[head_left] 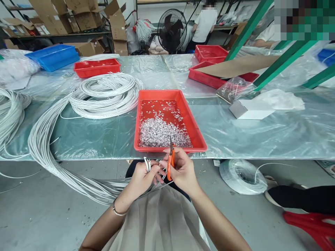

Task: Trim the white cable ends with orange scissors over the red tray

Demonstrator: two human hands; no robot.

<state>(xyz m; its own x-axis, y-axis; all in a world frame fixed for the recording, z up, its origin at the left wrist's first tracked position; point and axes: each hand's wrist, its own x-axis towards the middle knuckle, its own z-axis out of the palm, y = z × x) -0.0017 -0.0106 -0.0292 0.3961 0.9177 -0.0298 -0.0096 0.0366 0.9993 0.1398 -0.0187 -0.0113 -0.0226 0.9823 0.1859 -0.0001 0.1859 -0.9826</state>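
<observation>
My right hand (183, 169) is closed on small orange-handled scissors (170, 162), their dark blades pointing up and away over the near rim of the red tray (196, 134). Small shiny silvery pieces (162, 132) are heaped in the near half of that tray. Just left of the scissors, my left hand (144, 176) pinches white cable ends (147, 164) that stick up between its fingers. A thick bundle of white cables (86, 186) hangs off the table on the left and runs across my lap, under my left forearm. Exactly how the fingertips meet the cables is too small to tell.
Coiled white cables (104, 96) lie left of the tray, with a red bin (98, 68) and a blue bin (53, 57) behind. Green metal posts (282, 57) rise at right beside a white box (250, 109). A wrapped coil (242, 177) lies on the floor. Other people are nearby.
</observation>
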